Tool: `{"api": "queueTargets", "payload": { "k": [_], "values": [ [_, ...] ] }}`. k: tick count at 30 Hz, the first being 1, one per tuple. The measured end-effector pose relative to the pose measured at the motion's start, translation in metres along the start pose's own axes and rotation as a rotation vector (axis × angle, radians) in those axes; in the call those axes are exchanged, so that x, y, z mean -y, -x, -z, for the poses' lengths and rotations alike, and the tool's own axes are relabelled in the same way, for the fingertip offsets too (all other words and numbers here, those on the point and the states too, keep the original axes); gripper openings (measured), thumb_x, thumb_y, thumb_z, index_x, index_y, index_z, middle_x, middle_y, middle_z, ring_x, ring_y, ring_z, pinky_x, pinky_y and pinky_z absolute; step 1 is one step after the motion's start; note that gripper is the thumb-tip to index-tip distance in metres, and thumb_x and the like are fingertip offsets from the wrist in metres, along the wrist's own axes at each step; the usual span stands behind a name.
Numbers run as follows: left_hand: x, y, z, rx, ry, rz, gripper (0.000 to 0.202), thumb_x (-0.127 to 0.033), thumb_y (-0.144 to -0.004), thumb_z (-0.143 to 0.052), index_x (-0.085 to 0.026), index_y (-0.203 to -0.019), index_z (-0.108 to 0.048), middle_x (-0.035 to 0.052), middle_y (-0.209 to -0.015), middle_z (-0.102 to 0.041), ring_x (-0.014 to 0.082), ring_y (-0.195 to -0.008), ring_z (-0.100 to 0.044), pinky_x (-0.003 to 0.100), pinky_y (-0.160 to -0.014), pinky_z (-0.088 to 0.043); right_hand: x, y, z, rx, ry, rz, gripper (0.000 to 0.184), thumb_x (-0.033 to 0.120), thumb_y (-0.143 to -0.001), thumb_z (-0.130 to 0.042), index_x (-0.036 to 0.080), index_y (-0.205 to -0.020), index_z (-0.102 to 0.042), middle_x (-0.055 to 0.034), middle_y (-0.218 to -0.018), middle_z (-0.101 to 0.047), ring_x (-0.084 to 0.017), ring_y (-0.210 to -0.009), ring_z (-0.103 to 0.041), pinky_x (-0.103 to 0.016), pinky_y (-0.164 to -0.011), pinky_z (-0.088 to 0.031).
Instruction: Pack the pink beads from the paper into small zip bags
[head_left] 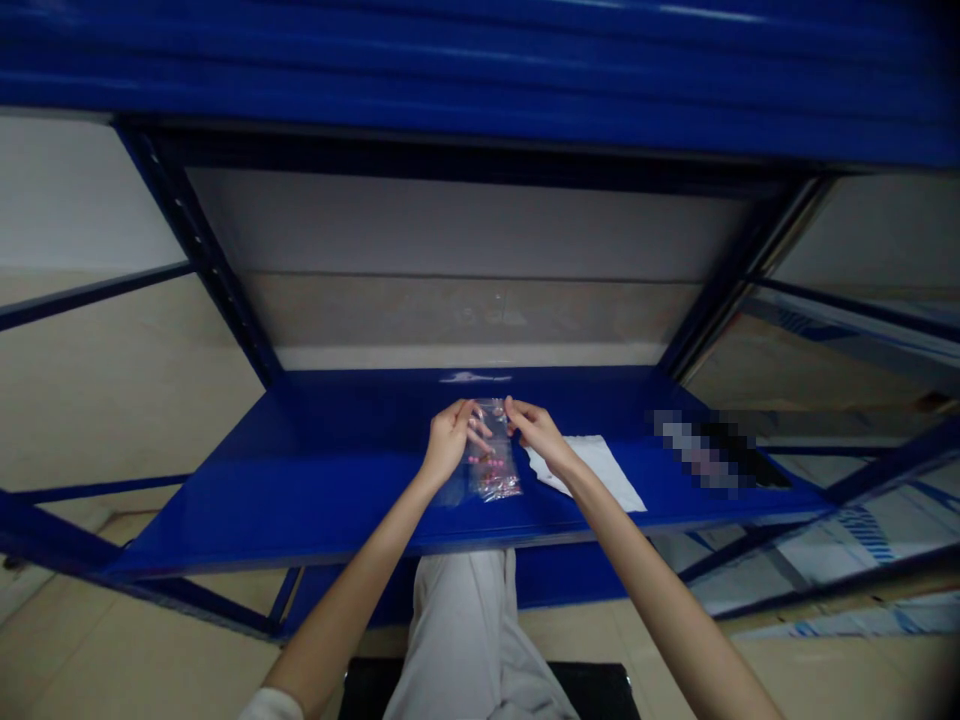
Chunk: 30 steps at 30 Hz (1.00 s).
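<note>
A clear plastic bag [496, 478] with small pink spots or pieces, too small to make out, is held over the blue shelf. At its upper left edge, my left hand [448, 438] is closed on the bag, with some fingers showing through or behind the clear film. My right hand [536, 428] pinches the upper right corner between thumb and fingers. Partly under my right forearm lies a white sheet [600, 468] with an uneven edge, perhaps paper.
The blue metal shelf [337, 500] has uprights at both sides and an upper shelf [480, 70] overhead. A blurred-out dark object [761, 465] lies at the right end. A small whitish mark or item [475, 377] is at the back edge. My legs are below.
</note>
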<state>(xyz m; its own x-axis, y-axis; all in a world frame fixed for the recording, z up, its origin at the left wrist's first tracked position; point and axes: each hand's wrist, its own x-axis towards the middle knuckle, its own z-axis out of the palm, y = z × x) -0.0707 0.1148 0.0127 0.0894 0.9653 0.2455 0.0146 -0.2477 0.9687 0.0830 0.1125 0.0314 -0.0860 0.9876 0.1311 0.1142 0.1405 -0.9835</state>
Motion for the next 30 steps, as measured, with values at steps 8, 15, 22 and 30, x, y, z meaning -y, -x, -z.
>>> {"api": "queueTargets", "payload": {
  "k": [8,15,22,30],
  "values": [
    [0.031,0.003,-0.011,-0.202,0.015,0.017,0.043,-0.050,-0.090,-0.037,-0.015,-0.103,-0.058,0.0065,-0.075,-0.072,0.0193,-0.071,-0.069,0.029,-0.066,-0.052,-0.037,0.017,0.006,-0.010,0.022,-0.103,0.042,0.051,-0.063,-0.069,0.015,-0.083,-0.067,-0.0049,-0.063,-0.067,-0.015,-0.050,-0.060,-0.021,-0.037,-0.037],
    [0.056,0.046,0.005,-0.366,-0.290,0.001,0.046,-0.039,-0.086,-0.051,-0.018,-0.126,-0.046,0.0126,-0.114,-0.065,0.0226,-0.107,-0.060,0.041,-0.095,-0.042,-0.062,0.019,0.005,-0.150,0.042,-0.113,0.043,0.046,-0.065,-0.067,0.015,-0.095,-0.059,-0.0006,-0.053,-0.063,-0.016,-0.046,-0.059,-0.024,-0.037,-0.043],
    [0.074,0.068,0.019,-0.269,-0.872,-0.023,0.034,-0.034,-0.089,-0.046,-0.022,-0.119,-0.057,0.0116,-0.130,-0.056,0.0288,-0.129,-0.042,0.050,-0.104,-0.028,-0.075,0.031,-0.002,-0.209,0.188,-0.074,0.037,0.032,-0.073,-0.055,0.017,-0.106,-0.053,0.0003,-0.056,-0.065,-0.017,-0.040,-0.057,-0.027,-0.037,-0.044],
    [0.078,0.058,0.046,-0.104,-1.058,0.107,0.042,-0.039,-0.080,-0.059,-0.023,-0.118,-0.057,0.0128,-0.136,-0.050,0.0330,-0.133,-0.034,0.053,-0.105,-0.023,-0.061,0.040,0.000,-0.233,0.510,0.045,0.015,0.027,-0.068,-0.060,0.018,-0.077,-0.068,-0.0057,-0.075,-0.070,-0.017,-0.054,-0.058,-0.033,-0.062,-0.046]
  ]
}}
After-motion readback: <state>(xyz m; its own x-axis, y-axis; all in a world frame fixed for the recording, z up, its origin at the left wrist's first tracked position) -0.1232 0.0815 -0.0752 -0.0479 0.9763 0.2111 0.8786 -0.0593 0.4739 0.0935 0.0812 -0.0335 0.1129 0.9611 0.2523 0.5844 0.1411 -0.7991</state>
